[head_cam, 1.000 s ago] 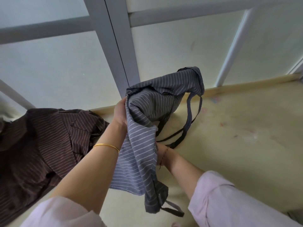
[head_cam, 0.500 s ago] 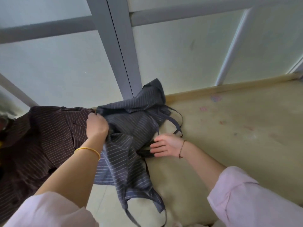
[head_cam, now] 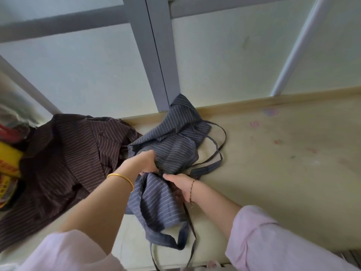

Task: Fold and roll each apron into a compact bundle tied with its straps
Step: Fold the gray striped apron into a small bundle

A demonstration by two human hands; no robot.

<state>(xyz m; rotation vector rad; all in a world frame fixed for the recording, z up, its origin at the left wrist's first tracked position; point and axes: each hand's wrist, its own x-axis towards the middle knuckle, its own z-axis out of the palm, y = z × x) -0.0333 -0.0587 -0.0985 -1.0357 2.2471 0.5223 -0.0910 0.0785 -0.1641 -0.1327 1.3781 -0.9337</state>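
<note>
A grey-blue striped apron lies crumpled on the pale table, its upper part against the back ledge and its lower part hanging toward me. Its dark straps loop out to the right on the tabletop, and another strap dangles at the near edge. My left hand grips a bunch of the apron's cloth at its middle. My right hand holds the cloth just below, fingers tucked into the folds. A brown striped apron lies heaped at the left.
A grey metal post and white wall panels rise behind the table's raised wooden back ledge. Yellow and red packaging sits at the far left. The tabletop right of the apron shows faint coloured stains.
The grey apron has come down from the air onto the table. My left hand moved right to the apron's middle, and my right hand went from flat on the cloth to holding it.
</note>
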